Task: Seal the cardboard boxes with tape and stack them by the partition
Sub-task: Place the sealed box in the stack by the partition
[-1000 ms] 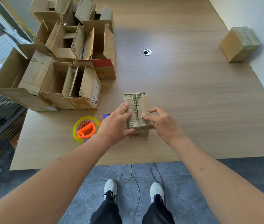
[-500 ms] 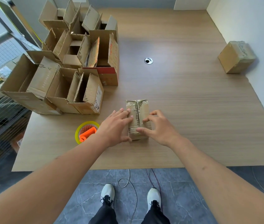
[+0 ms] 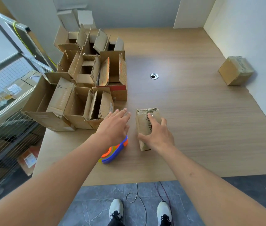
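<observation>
Right hand [image 3: 159,136] is draped over the small taped box [image 3: 147,126], fingers curled across its top and far side, thumb low on the near-left face, so it has a real grip on it. Left hand [image 3: 115,126] floats just beside the box, fingers straight and spread, holding nothing, not touching the cardboard. Under that left wrist lies the tape dispenser [image 3: 114,151], blue and orange, flat on the worktop [image 3: 194,128].

That small box sits near the front edge of the worktop, narrow and upright-ish, its tape wrinkled along the top seam. It looks light, and stiff enough that 1 hand should manage it. Glossy tape could be slick, so bare cardboard on the 2 long sides seems the better hold.

Well apart, over by the white partition [image 3: 251,46], 1 sealed box [image 3: 235,70] already waits. At the left, a cluster of open boxes [image 3: 86,88] stands with flaps up, not yet sealed.
</observation>
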`<state>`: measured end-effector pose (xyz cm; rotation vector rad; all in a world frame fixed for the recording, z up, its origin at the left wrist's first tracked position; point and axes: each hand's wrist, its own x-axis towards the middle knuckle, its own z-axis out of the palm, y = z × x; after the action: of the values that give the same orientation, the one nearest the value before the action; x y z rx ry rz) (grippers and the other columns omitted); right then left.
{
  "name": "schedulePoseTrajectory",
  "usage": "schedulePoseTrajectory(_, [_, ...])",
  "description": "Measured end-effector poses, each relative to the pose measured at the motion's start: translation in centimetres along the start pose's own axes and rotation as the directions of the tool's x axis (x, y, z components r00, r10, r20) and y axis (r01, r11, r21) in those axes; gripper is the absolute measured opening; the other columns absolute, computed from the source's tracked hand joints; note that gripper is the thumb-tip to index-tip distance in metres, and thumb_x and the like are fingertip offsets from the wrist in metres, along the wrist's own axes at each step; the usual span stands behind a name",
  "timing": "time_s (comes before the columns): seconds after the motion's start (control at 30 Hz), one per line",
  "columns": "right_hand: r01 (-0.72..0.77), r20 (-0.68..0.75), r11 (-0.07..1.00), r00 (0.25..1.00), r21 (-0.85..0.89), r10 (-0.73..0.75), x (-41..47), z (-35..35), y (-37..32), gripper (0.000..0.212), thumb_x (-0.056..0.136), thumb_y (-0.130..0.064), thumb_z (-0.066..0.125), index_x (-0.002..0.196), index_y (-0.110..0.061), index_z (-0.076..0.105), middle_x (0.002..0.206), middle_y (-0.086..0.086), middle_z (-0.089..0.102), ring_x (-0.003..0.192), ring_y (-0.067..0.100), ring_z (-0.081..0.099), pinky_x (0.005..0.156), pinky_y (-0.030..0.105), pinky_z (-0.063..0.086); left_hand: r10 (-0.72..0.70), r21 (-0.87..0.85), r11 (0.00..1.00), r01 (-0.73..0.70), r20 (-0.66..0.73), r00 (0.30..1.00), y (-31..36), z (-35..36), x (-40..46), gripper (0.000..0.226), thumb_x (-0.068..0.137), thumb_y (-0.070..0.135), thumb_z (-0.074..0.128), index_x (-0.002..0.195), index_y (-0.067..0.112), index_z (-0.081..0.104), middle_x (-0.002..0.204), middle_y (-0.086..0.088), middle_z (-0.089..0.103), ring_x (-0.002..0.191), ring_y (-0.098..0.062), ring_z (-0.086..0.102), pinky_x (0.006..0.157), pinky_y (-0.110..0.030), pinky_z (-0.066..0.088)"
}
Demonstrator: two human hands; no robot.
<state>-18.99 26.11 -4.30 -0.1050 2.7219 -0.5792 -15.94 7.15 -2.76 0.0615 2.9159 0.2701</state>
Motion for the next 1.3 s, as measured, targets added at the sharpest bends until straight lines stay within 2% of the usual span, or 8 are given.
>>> schedulePoseTrajectory(0.23, [0.004,-0.132,1.000,0.991,0.017,-0.002,-2.7,-7.3,-4.2,0.092,0.064,-0.069,0.065,0.149,-0.052,0.033,0.132,0.003,0.041,0.111,0.031,0.060,0.088,0.041,0.053,0.073,0.000,0.997,-0.073,-0.098,0.992,0.3,-7.8,-0.8,0.056,0.107,0.037,0.044,0.159,0.018,0.033,0.166,-0.005,0.030,0.153,-0.032,0.024,0.125,-0.047,0.020])
schedulePoseTrajectory(0.37, [-0.032,-0.205,0.999,0.978,0.042,0.040,-4.7,-11.2,-5.6,0.089,0.066,-0.068,0.067,0.148,-0.051,0.036,0.129,0.004,0.042,0.108,0.031,0.061,0.085,0.039,0.051,0.147,0.035,0.989,-0.143,-0.180,0.973,1.4,-12.3,-1.7,0.050,0.105,0.036,0.047,0.151,0.016,0.043,0.154,-0.006,0.045,0.141,-0.029,0.040,0.118,-0.047,0.032])
schedulePoseTrajectory(0.53, [-0.068,-0.275,0.994,0.957,0.084,0.088,-7.2,-15.5,-5.7,0.090,0.067,-0.067,0.067,0.150,-0.050,0.036,0.132,0.005,0.042,0.110,0.030,0.060,0.085,0.038,0.050,0.195,0.076,0.980,-0.184,-0.201,0.960,3.4,-16.7,-2.2,0.050,0.106,0.038,0.046,0.150,0.016,0.043,0.155,-0.009,0.044,0.140,-0.031,0.043,0.113,-0.045,0.037])
schedulePoseTrajectory(0.67, [-0.068,-0.326,0.992,0.940,0.108,0.100,-8.9,-18.7,-4.5,0.090,0.068,-0.066,0.068,0.150,-0.049,0.037,0.130,0.004,0.042,0.109,0.029,0.060,0.087,0.038,0.050,0.234,0.115,0.970,-0.214,-0.216,0.948,6.0,-19.0,-2.3,0.045,0.105,0.038,0.046,0.143,0.015,0.049,0.143,-0.009,0.052,0.129,-0.032,0.052,0.103,-0.043,0.044])
schedulePoseTrajectory(0.9, [-0.079,-0.357,0.988,0.926,0.129,0.121,-9.7,-23.4,1.0,0.089,0.066,-0.065,0.068,0.148,-0.051,0.037,0.133,0.005,0.039,0.108,0.029,0.060,0.086,0.038,0.052,0.256,0.136,0.964,-0.230,-0.226,0.940,13.1,-19.9,-0.6,0.042,0.106,0.041,0.044,0.139,0.018,0.052,0.148,-0.004,0.049,0.132,-0.029,0.051,0.100,-0.047,0.044])
schedulePoseTrajectory(0.97, [-0.076,-0.355,0.988,0.927,0.131,0.119,-9.5,-24.8,3.4,0.088,0.066,-0.065,0.069,0.148,-0.052,0.038,0.136,0.006,0.039,0.110,0.029,0.060,0.087,0.039,0.053,0.263,0.102,0.964,-0.246,-0.211,0.942,15.8,-19.7,0.5,0.044,0.106,0.040,0.044,0.141,0.016,0.051,0.150,-0.007,0.046,0.134,-0.031,0.048,0.103,-0.046,0.046])
schedulePoseTrajectory(1.1, [-0.074,-0.341,0.987,0.932,0.143,0.119,-8.4,-27.9,8.8,0.089,0.064,-0.063,0.069,0.147,-0.051,0.040,0.142,0.005,0.037,0.112,0.028,0.060,0.090,0.040,0.054,0.254,0.085,0.967,-0.242,-0.200,0.946,21.8,-19.0,3.0,0.049,0.107,0.040,0.042,0.150,0.017,0.044,0.162,-0.008,0.035,0.146,-0.032,0.037,0.114,-0.044,0.038])
schedulePoseTrajectory(1.3, [-0.061,-0.316,0.989,0.944,0.133,0.101,-5.9,-31.5,16.5,0.088,0.065,-0.062,0.069,0.147,-0.051,0.039,0.137,0.004,0.039,0.109,0.027,0.060,0.085,0.038,0.053,0.211,0.060,0.977,-0.203,-0.206,0.956,30.1,-17.5,6.0,0.049,0.107,0.041,0.041,0.151,0.019,0.042,0.163,-0.006,0.034,0.148,-0.031,0.034,0.115,-0.043,0.036])
